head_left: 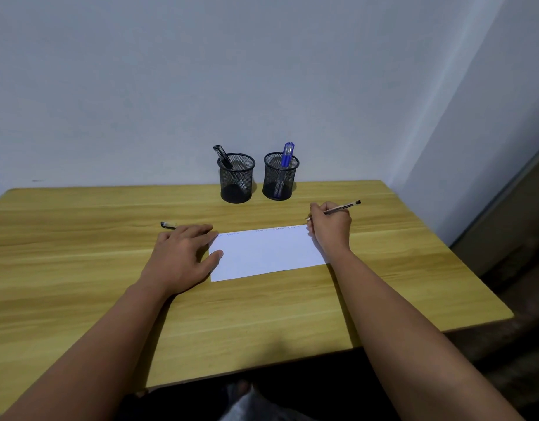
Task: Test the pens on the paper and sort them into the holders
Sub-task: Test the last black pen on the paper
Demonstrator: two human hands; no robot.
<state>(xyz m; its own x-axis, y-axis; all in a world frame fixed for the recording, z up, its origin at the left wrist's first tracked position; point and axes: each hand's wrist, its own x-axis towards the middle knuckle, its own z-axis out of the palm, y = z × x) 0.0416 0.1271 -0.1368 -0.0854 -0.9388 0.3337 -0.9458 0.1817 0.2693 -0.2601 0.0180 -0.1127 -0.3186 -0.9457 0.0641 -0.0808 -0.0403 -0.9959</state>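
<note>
Gripping a pen between curled fingers, the right hand is resting at the far right corner of the paper, the pen's tip pointing toward that corner and its capped end angling up to the right. The left hand is lying flat with fingers relaxed, its thumb and fingertips pressing on the paper's left edge and holding nothing. A pen cap is lying on the table just beyond the left hand. Faint handwriting is showing along the paper's far edge.

The paper is sitting on a wooden table that is standing against a pale wall.

Two black mesh holders are standing side by side near the wall. The left holder is containing black pens, leaning left. The right holder is containing blue pens, nearly upright.
</note>
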